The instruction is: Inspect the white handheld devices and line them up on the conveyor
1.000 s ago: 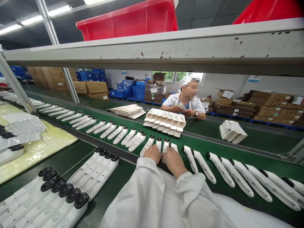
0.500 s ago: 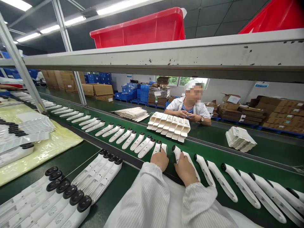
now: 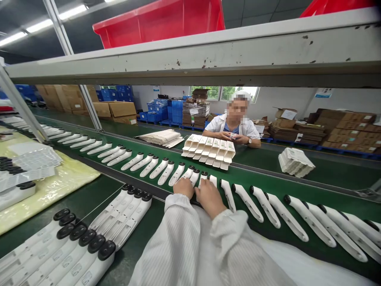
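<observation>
White handle-shaped plastic housings with black tips lie in a long row on the green conveyor belt. My left hand (image 3: 183,188) is closed over a pair of them, with their upper ends (image 3: 189,173) showing past my fingers. Close beside it on the right, my right hand (image 3: 210,196) curls its fingers over another housing (image 3: 204,175), whose lower part is hidden under the hand. A further housing (image 3: 213,180) stands just beyond my right knuckles. To the right, more housings (image 3: 247,202) lie on their sides, slanting toward me.
On the near bench at left are several housings (image 3: 133,216) in rows and a yellow plastic sheet (image 3: 80,174). Open white cartons (image 3: 208,149) stand across the belt before a co-worker (image 3: 232,123). A metal shelf beam (image 3: 190,59) with a red bin (image 3: 160,24) crosses overhead.
Both my hands have moved left along the belt and come close together. Two housings now lie uncovered where my right hand was. The co-worker's head has turned and a small object shows in their hands.
</observation>
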`<state>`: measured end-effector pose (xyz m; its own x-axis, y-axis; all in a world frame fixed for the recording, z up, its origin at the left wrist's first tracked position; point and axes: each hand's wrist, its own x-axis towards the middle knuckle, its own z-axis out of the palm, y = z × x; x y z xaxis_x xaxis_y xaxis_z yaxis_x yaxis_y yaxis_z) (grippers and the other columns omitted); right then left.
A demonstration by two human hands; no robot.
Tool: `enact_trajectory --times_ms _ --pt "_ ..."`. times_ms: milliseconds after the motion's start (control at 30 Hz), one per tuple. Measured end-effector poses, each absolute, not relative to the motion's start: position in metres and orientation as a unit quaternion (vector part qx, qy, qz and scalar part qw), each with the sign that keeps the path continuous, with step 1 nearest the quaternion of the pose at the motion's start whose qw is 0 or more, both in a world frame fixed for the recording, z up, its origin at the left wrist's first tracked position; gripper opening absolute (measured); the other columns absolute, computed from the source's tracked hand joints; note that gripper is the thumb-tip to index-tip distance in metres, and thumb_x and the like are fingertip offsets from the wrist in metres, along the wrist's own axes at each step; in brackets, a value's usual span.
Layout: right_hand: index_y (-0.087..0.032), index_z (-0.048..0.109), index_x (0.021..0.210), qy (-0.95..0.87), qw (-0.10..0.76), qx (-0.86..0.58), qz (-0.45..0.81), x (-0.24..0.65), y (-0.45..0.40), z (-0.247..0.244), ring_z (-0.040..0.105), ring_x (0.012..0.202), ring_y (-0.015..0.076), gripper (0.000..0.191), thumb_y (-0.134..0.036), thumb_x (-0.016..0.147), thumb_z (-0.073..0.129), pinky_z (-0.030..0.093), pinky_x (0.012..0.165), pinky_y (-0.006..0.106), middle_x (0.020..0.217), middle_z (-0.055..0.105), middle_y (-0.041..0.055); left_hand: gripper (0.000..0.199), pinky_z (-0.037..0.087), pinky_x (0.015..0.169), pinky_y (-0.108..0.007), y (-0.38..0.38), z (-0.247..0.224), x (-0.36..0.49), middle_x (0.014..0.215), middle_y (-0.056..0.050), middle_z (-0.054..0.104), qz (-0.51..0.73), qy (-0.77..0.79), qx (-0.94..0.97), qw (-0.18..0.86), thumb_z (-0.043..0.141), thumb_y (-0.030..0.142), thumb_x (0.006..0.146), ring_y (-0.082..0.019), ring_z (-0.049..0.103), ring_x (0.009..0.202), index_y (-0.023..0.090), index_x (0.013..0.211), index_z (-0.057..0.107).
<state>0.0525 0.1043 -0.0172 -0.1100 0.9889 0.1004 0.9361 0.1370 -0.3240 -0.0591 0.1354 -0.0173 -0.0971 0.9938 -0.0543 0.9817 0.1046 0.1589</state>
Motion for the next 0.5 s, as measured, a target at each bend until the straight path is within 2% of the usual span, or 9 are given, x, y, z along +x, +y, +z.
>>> enact_trajectory --times_ms 33,100,167,233,300,400,500 --pt "-0.005 0.047 0.125 -0.703 0.102 -0.692 0.129 0.043 0.112 -0.015 0.051 0.114 0.0258 0.042 -0.026 0.088 0.043 0.04 0.093 0.032 0.123 0.052 0.0203 0.038 0.046 0.085 -0.035 0.135 -0.018 -0.056 0.121 -0.018 0.054 0.037 0.733 0.674 0.079 0.054 0.028 0.08 -0.027 0.054 0.109 0.011 0.114 0.055" --pt "0.003 0.037 0.131 -0.665 0.071 -0.726 0.159 0.032 0.127 -0.012 0.053 0.113 0.0288 0.056 -0.02 0.082 0.051 0.043 0.089 0.034 0.124 0.05 0.0276 0.037 0.046 0.085 -0.034 0.134 -0.019 -0.053 0.119 -0.018 0.055 0.031 0.72 0.687 0.092 0.052 0.029 0.081 -0.027 0.057 0.106 0.01 0.114 0.056" --pt "0.005 0.032 0.134 -0.649 0.056 -0.736 0.18 0.034 0.139 -0.012 0.053 0.114 0.0299 0.071 -0.02 0.075 0.061 0.044 0.088 0.034 0.122 0.052 0.0288 0.041 0.046 0.084 -0.034 0.134 -0.017 -0.052 0.118 -0.018 0.057 0.027 0.713 0.694 0.095 0.056 0.03 0.078 -0.027 0.058 0.105 0.01 0.115 0.055" --pt "0.004 0.033 0.133 -0.647 0.046 -0.735 0.198 0.044 0.143 -0.014 0.053 0.115 0.0299 0.079 -0.025 0.068 0.068 0.044 0.088 0.033 0.12 0.054 0.0271 0.046 0.047 0.082 -0.033 0.133 -0.013 -0.054 0.116 -0.018 0.058 0.019 0.706 0.702 0.094 0.06 0.032 0.075 -0.027 0.058 0.104 0.011 0.116 0.054" --pt "0.0 0.036 0.131 -0.645 0.043 -0.733 0.211 0.057 0.139 -0.018 0.054 0.113 0.0288 0.077 -0.029 0.067 0.068 0.045 0.087 0.032 0.119 0.056 0.0247 0.045 0.047 0.08 -0.033 0.132 -0.009 -0.054 0.113 -0.018 0.06 0.009 0.695 0.712 0.099 0.059 0.033 0.074 -0.027 0.059 0.103 0.011 0.113 0.056" --pt "-0.003 0.038 0.128 -0.646 0.067 -0.732 0.205 0.072 0.124 -0.025 0.057 0.107 0.0272 0.062 -0.025 0.074 0.06 0.045 0.083 0.031 0.115 0.058 0.0213 0.039 0.047 0.08 -0.034 0.132 -0.005 -0.05 0.11 -0.019 0.062 0.011 0.682 0.723 0.111 0.053 0.032 0.077 -0.028 0.059 0.102 0.009 0.108 0.058" --pt "-0.004 0.033 0.131 -0.654 0.1 -0.739 0.127 0.08 0.111 -0.032 0.06 0.1 0.0258 0.055 -0.018 0.08 0.05 0.045 0.077 0.032 0.116 0.054 0.0208 0.037 0.046 0.082 -0.035 0.131 -0.007 -0.044 0.108 -0.02 0.062 0.033 0.683 0.722 0.109 0.044 0.028 0.083 -0.028 0.059 0.101 0.007 0.112 0.055"
